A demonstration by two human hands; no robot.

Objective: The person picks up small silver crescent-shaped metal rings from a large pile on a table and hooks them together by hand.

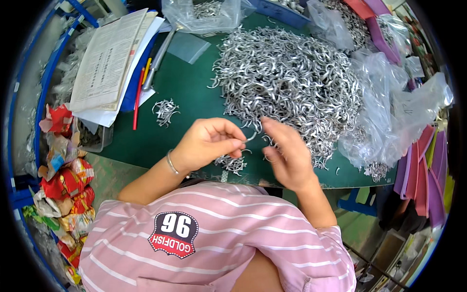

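Observation:
My left hand is closed, pinching one small curved silver metal piece between thumb and fingertips. Facing it, my right hand has its thumb and fingers apart, slightly blurred, at the near edge of a large heap of similar curved metal pieces. Nothing shows between the right hand's fingers. Below my left hand lies a small pile of the pieces, partly hidden by that hand. Another small pile sits farther left on the green tabletop.
Papers, a red pen and a small clear bag lie at the left. Plastic bags crowd the right side. A blue tray stands at the back. Colourful wrappers pile up left of the table.

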